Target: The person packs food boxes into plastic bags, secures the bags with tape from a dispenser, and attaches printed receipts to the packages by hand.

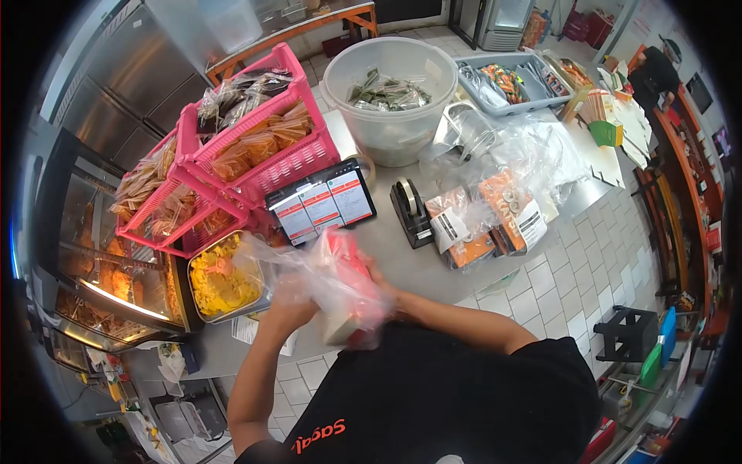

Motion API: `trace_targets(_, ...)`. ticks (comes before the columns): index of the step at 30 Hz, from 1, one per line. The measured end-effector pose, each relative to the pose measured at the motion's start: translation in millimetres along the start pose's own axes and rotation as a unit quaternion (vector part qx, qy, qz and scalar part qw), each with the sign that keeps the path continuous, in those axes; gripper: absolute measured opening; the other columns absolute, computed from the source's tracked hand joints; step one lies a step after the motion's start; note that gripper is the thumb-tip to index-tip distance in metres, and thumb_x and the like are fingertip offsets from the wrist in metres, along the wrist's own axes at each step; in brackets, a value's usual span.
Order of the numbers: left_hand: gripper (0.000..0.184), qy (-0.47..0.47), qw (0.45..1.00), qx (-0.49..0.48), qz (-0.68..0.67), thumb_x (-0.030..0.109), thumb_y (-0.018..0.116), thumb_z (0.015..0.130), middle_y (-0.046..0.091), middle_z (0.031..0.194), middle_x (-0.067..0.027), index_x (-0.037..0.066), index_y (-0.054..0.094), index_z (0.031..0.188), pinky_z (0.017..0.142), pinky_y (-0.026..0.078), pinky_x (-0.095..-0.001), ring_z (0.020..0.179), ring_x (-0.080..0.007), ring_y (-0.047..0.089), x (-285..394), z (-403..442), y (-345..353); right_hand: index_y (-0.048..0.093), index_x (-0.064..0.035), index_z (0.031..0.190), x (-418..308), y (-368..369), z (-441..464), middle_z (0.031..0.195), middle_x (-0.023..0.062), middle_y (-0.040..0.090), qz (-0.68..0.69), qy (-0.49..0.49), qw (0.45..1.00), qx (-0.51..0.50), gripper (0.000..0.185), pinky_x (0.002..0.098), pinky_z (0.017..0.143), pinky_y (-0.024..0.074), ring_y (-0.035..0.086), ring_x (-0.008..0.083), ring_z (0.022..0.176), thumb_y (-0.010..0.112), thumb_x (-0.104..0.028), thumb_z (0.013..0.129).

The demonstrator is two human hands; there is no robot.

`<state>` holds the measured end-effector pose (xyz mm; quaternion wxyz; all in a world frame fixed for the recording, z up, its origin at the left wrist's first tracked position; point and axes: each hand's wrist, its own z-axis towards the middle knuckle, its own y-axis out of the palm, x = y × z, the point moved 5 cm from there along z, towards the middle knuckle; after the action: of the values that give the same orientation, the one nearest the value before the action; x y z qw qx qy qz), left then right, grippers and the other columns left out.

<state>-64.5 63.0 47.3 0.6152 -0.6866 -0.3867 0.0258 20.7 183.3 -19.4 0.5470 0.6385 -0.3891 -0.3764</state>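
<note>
In front of my body a red and pale box (349, 267) sits tilted inside a clear plastic bag (321, 288), blurred by motion. My left hand (294, 300) is closed on the bag at its left side, its fingers partly veiled by the plastic. My right hand (380, 284) grips the box from the right through the bag, the fingertips partly hidden. Just beyond the box a tablet (321, 203) with red and white order panels leans on pink crates. A metal tray of yellow food (224, 277) with an orange scoop lies left of my left hand.
Pink crates (247, 166) of bagged food stand at the left, beside a lit glass display case (116, 271). Ahead are a large clear tub (390, 139), a black tape dispenser (411, 213), orange bagged packages (510, 209) and a grey tray (533, 104). Another person (657, 73) stands far right.
</note>
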Motion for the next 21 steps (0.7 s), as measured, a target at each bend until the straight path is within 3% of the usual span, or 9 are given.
trace_targets(3, 0.052, 0.072, 0.986, -0.002, 0.153, 0.027, 0.076, 0.066, 0.062, 0.121, -0.0124, 0.013, 0.064, 0.115, 0.097, 0.040, -0.0493, 0.112, -0.0329, 0.056, 35, 3, -14, 0.049, -0.0048, 0.134, -14, -53, 15, 0.127, 0.0121, 0.058, -0.280, -0.023, 0.960, 0.019, 0.063, 0.0370, 0.093, 0.0499, 0.059, 0.0197, 0.111, 0.067, -0.043, 0.087)
trace_targets(7, 0.034, 0.094, 0.992, 0.071, 0.053, 0.019, 0.067, 0.076, 0.062, 0.104, -0.0163, 0.008, 0.064, 0.108, 0.091, 0.044, -0.0461, 0.105, -0.0349, 0.057, 10, -3, 22, 0.055, -0.0032, 0.127, -51, -74, 0, 0.118, 0.0118, 0.063, -0.577, -0.036, 0.809, -0.110, 0.054, 0.0352, 0.085, 0.0539, 0.063, 0.0184, 0.101, 0.065, -0.040, 0.088)
trace_targets(9, 0.034, 0.013, 0.999, 0.023, 0.041, 0.021, 0.067, 0.076, 0.061, 0.109, -0.0161, 0.008, 0.063, 0.107, 0.091, 0.043, -0.0483, 0.107, -0.0357, 0.056, -3, -7, 40, 0.063, -0.0018, 0.115, -99, -37, -15, 0.100, 0.0109, 0.069, -0.713, 0.224, 0.651, 0.132, 0.033, 0.0313, 0.070, 0.0565, 0.067, 0.0161, 0.079, 0.062, -0.024, 0.090)
trace_targets(10, 0.033, 0.026, 0.999, 0.014, 0.018, 0.021, 0.067, 0.076, 0.062, 0.106, -0.0155, 0.009, 0.064, 0.107, 0.086, 0.046, -0.0491, 0.101, -0.0356, 0.058, -25, -4, 68, 0.068, -0.0021, 0.104, -136, -13, -24, 0.087, 0.0090, 0.070, -0.725, 0.142, 0.644, 0.200, 0.024, 0.0306, 0.062, 0.0558, 0.066, 0.0159, 0.067, 0.059, -0.020, 0.090)
trace_targets(12, 0.037, 0.048, 0.992, 0.087, 0.078, 0.024, 0.071, 0.070, 0.065, 0.102, -0.0129, 0.011, 0.067, 0.104, 0.076, 0.049, -0.0465, 0.093, -0.0352, 0.062, -61, -1, 122, 0.070, -0.0084, 0.102, -222, 15, -38, 0.083, 0.0087, 0.071, -0.730, 0.004, 0.623, 0.283, 0.028, 0.0313, 0.065, 0.0549, 0.068, 0.0180, 0.070, 0.059, -0.029, 0.087)
trace_targets(13, 0.040, 0.073, 0.974, 0.159, 0.142, 0.028, 0.075, 0.064, 0.068, 0.097, -0.0104, 0.014, 0.069, 0.101, 0.066, 0.053, -0.0439, 0.085, -0.0349, 0.065, -64, 0, 130, 0.070, -0.0072, 0.098, -267, 45, -45, 0.082, 0.0106, 0.071, -0.845, -0.186, 0.416, 0.281, 0.027, 0.0347, 0.068, 0.0538, 0.068, 0.0233, 0.071, 0.059, -0.029, 0.087)
trace_targets(14, 0.031, -0.007, 0.973, 0.145, 0.181, 0.025, 0.073, 0.069, 0.067, 0.097, -0.0156, 0.008, 0.068, 0.094, 0.066, 0.053, -0.0449, 0.083, -0.0377, 0.065, -54, 3, 133, 0.070, -0.0071, 0.095, -310, 51, -52, 0.083, 0.0131, 0.070, -0.799, -0.254, 0.407, 0.363, 0.027, 0.0383, 0.072, 0.0525, 0.068, 0.0282, 0.077, 0.060, -0.030, 0.085)
trace_targets(17, 0.034, -0.064, 0.985, 0.159, -0.012, 0.024, 0.069, 0.075, 0.065, 0.098, -0.0226, 0.002, 0.063, 0.100, 0.070, 0.053, -0.0475, 0.084, -0.0432, 0.064, -44, 13, 114, 0.070, -0.0022, 0.091, -405, 59, -54, 0.085, 0.0190, 0.069, -0.865, -0.338, 0.250, 0.273, 0.027, 0.0418, 0.077, 0.0512, 0.067, 0.0328, 0.083, 0.060, -0.027, 0.085)
trace_targets(21, 0.042, -0.157, 0.983, 0.089, -0.025, 0.024, 0.066, 0.078, 0.064, 0.098, -0.0276, -0.003, 0.056, 0.109, 0.074, 0.052, -0.0513, 0.085, -0.0456, 0.063, -71, 8, 131, 0.069, 0.0013, 0.087, -474, -7, -44, 0.090, 0.0228, 0.068, -0.917, -0.199, 0.206, 0.279, 0.024, 0.0406, 0.080, 0.0513, 0.065, 0.0367, 0.089, 0.060, -0.021, 0.084)
